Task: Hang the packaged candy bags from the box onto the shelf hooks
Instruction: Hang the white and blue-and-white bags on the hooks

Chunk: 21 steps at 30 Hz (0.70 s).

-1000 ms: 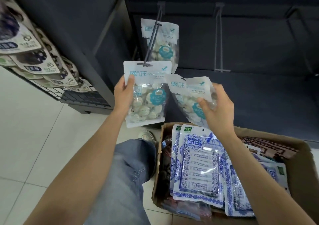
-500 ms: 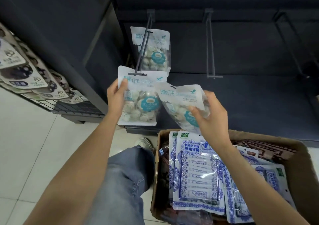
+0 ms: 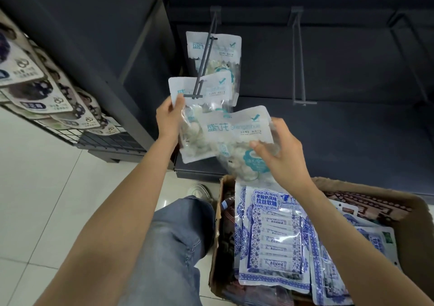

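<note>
My left hand (image 3: 169,119) pinches the left edge of a white candy bag (image 3: 211,89) whose top sits at the tip of the left shelf hook (image 3: 203,68). Another bag of the same kind (image 3: 215,47) hangs farther back on that hook. My right hand (image 3: 280,150) grips a third white bag (image 3: 237,129), tilted, in front of and overlapping the first one. Below, the cardboard box (image 3: 422,226) holds several blue-and-white candy bags (image 3: 272,235).
A second hook (image 3: 298,57) to the right is bare, and a third (image 3: 408,59) shows at the far right. A rack of other snack bags (image 3: 35,87) stands at the left. My knee in jeans (image 3: 173,240) is beside the box, over white floor tiles.
My left hand has pushed its bag up onto the hook's tip. My right hand brought its bag leftward so it now overlaps the first bag.
</note>
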Available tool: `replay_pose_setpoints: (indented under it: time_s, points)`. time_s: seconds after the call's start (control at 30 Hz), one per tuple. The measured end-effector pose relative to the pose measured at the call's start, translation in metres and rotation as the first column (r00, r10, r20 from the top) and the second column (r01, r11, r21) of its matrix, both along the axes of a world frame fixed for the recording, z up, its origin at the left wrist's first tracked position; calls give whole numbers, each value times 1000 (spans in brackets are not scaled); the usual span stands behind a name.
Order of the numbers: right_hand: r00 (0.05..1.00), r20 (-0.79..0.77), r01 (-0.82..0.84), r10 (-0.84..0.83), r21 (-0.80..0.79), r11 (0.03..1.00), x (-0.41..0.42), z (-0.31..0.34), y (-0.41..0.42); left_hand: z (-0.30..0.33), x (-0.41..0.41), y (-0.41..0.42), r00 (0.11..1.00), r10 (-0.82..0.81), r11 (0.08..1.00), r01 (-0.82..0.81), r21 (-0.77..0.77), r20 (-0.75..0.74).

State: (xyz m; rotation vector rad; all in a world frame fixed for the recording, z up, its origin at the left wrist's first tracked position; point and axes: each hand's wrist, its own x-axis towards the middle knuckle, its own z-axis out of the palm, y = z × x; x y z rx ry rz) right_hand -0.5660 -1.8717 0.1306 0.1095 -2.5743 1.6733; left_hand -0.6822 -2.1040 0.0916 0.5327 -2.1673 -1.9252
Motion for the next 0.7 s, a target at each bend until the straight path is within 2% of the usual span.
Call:
replay_pose_setpoints:
  time_s: [0.13,0.23,0.3,0.37,0.47,0.6,0.7]
  points:
    - [996,76,-46,53,-91,995,-19,-7,-7,3,-42,-1,995,-59,996,65,-66,82]
    - [992,85,-85,94,-99,991,-36,-13,-15,18,-59,-1,990,-62,994,72,-79,125]
    - [986,99,-119,134,-147,982,-46,-17,-24,31,-53,-5,983,-38,999,42,-16,179]
    - [983,102,-128,155,-234,964,-55,-22,-36,41,-36,-13,973,-56,994,32,109,224]
    - [986,80,-110,146,-343,933,-63,-28,-51,49,1,-24,977,-126,967,83,239,170]
    - [993,79,-44,85,-416,908,-66,-29,-66,45,36,-32,978,-206,972,201,122,33]
    - [994,101,-3,46,-391,920,-67,-35,-72,34,45,-29,956,-294,954,293,58,8]
